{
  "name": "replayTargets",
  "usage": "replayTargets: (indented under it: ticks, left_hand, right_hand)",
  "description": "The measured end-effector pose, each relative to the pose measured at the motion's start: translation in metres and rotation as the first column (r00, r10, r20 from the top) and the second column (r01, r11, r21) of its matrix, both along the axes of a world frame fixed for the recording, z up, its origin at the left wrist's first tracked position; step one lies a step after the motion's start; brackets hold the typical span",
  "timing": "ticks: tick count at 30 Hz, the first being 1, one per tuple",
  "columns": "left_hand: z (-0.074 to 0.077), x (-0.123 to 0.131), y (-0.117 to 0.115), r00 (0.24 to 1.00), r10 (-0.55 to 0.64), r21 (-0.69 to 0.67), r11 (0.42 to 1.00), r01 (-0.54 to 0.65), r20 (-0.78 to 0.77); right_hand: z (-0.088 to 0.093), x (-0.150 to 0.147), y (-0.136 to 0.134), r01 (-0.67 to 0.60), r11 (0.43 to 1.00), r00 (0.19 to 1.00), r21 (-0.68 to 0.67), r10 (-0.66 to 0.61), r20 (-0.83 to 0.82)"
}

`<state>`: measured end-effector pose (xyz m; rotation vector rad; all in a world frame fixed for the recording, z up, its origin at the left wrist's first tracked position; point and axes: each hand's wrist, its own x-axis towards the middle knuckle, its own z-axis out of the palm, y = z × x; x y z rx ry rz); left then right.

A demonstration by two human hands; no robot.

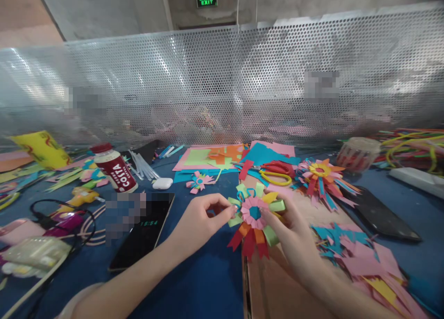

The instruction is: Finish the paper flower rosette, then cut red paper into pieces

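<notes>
Between my hands is a paper rosette point(255, 217) with a pink pleated centre, green loops and red and orange strips hanging below. My left hand point(201, 219) pinches its left edge with thumb and fingertips. My right hand point(293, 235) grips the rosette's right side from behind, fingers closed on it. It is held just above a brown cardboard sheet point(277, 282) on the blue table.
A finished multicoloured rosette point(321, 175) and red-and-yellow scissors point(277, 173) lie behind. Paper scraps point(357, 254) pile at right beside a black phone point(378, 215). Another phone point(145, 235), a Costa bottle point(116, 168), cables and an earbud case point(162, 183) sit left. A perforated metal screen point(222, 83) walls the back.
</notes>
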<state>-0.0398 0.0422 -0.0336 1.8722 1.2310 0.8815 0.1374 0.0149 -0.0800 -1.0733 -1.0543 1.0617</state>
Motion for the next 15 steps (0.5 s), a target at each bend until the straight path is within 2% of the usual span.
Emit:
replayTargets:
  ticks: [9,15]
  left_hand:
    - [0.0016,-0.0006,0.0023,0.999,-0.011,-0.049,0.999,0.013,0.041]
    - [0.0003,-0.0019,0.0045,0.990,0.046,-0.156,0.987,-0.024,0.133]
  right_hand:
    - [0.0018,0.0004,-0.0009,0.006,1.000,1.000,-0.003,-0.006,-0.006]
    - [0.0037,-0.0002,-0.0020,-0.006,1.000,1.000,-0.006,0.006,-0.015]
